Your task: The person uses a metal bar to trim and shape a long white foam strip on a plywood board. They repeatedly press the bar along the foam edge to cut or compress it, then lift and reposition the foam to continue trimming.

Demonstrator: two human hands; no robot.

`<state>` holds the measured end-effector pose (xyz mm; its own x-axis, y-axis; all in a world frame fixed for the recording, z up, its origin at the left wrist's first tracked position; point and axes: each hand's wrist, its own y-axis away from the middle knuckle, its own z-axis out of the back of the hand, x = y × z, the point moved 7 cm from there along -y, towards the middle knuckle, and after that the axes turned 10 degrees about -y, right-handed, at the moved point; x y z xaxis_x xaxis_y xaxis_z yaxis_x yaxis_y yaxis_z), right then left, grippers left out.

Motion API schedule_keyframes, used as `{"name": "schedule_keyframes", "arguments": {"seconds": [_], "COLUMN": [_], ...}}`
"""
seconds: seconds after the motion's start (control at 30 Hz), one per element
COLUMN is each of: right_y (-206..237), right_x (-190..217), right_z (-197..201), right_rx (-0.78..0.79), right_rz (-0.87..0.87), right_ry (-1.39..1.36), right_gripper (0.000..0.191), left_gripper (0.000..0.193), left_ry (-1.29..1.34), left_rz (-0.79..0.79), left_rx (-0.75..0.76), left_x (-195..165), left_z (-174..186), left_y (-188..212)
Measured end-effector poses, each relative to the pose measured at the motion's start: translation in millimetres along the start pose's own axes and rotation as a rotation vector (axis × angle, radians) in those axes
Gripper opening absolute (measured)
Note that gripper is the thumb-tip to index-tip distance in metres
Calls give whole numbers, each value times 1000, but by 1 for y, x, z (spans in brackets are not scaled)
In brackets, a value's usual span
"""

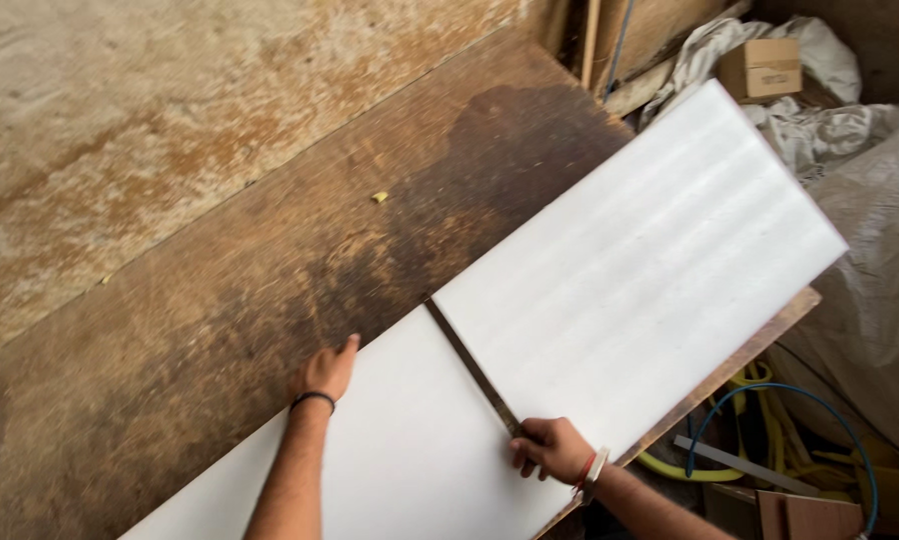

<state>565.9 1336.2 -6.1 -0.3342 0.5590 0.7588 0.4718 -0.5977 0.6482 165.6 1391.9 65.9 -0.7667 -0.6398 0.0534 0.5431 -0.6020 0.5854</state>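
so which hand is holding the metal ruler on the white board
The right hand, with the red band at its wrist: its fingers grip the near end of the dark metal ruler. The left hand, with a black wristband, rests flat on the white rectangular board's far edge.

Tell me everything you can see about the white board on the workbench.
The white board is long, flat and rectangular, with a smooth, matte surface showing faint lengthwise streaks. It lies diagonally on the worn brown workbench, its far corner reaching past the bench edge. A thin dark metal ruler lies across its width. The left hand rests at its far long edge; the right hand holds the ruler's near end on it.
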Motion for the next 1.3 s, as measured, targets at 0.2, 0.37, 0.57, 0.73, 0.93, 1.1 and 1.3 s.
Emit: {"name": "schedule_keyframes", "arguments": {"seconds": [0.2,0.37,0.57,0.73,0.93,1.1,1.3], "right_y": [-5,-32,-45,-39,-57,-130,-214], "right_x": [29,74,101,108,173,245,235], "right_z": [123,271,323,322,461,526,562], "right_rx": [-256,-405,-217,-86,-786,-1001,-618], "right_rz": [154,212,-17,-222,227,413,-232], "right_ry": [-109,-204,-406,-88,361,1027,603], "right_gripper": [25,27,28,51,43,74,100], "left_gripper": [71,109,126,140,134,94,86], "left_ry": [138,-103,-261,-201,-197,-171,-114], "left_rz": [12,-32,-216,-150,-188,-197,-191], "left_rx": [-650,-670,-65,88,81,-157,-188], "left_x": [-6,-159,-351,-374,-361,-354,-353], "left_z": [-10,-58,-69,-47,-46,-47,-48], "left_y": [33,70,112,119,86,79,73]}}
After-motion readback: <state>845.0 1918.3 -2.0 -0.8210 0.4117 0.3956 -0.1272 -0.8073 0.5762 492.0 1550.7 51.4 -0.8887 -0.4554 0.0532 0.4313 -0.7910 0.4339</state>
